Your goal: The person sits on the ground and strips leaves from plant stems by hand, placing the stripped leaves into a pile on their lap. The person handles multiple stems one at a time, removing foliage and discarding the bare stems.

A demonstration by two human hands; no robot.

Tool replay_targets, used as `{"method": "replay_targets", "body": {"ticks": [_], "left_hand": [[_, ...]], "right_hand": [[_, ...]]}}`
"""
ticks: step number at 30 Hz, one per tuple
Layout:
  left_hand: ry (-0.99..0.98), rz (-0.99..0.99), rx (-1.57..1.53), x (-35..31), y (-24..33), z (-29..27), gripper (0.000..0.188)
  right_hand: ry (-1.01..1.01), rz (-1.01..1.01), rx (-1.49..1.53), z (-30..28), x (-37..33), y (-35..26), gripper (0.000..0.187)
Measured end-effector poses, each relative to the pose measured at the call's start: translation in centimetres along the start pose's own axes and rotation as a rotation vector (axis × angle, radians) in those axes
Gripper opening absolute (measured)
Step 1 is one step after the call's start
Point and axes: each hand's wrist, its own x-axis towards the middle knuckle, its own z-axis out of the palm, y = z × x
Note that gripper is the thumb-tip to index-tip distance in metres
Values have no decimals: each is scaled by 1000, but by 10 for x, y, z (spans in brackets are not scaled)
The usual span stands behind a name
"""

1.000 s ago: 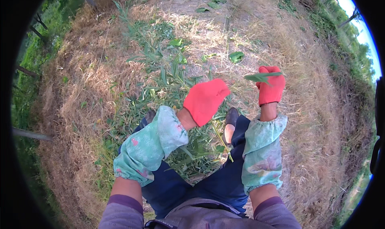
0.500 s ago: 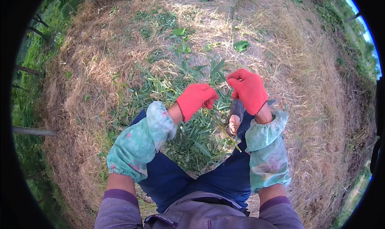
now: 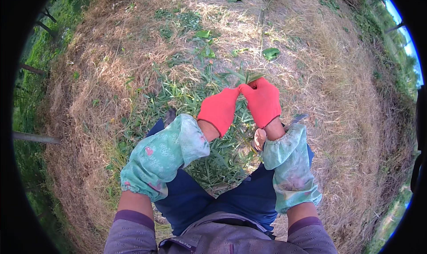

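Observation:
My left hand [image 3: 219, 111], in a red glove, holds a thin leafy green stem [image 3: 244, 138] that hangs below it, partly hidden by the glove. Its fingers are closed and meet those of my right hand [image 3: 263, 102], also in a red glove. Long narrow leaves [image 3: 241, 75] of the stem stick out past the right fingertips, which are pinched on them. Under both hands lies a heap of cut leafy stems [image 3: 218, 165], spread between my legs and beyond.
Dry straw-like grass [image 3: 102, 98] covers the ground on both sides. Broad green leaves [image 3: 271, 53] lie farther off. My shoe [image 3: 170, 116] shows beside the heap. Thin tree trunks [image 3: 35, 137] and greenery stand along the left edge, and a weedy bank [image 3: 387, 80] rises at right.
My right hand has moved left, and my left hand slightly up, so the fingertips now meet. Leaves now show at the right fingertips. The view has shifted slightly.

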Motion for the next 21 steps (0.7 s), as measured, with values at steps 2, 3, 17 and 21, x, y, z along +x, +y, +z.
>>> {"method": "replay_targets", "body": {"ticks": [2, 3, 17, 21], "left_hand": [[72, 78, 36, -3, -6, 1, 19], [-66, -87, -299, 0, -9, -1, 18], [-271, -431, -1148, 9, 9, -47, 23], [-331, -421, -1056, -1, 18, -58, 24]], "right_hand": [[-110, 122, 229, -2, 0, 1, 23], [-169, 145, 361, -4, 0, 1, 22], [34, -166, 6, -14, -1, 5, 15], [353, -374, -572, -16, 14, 34, 16]]}}
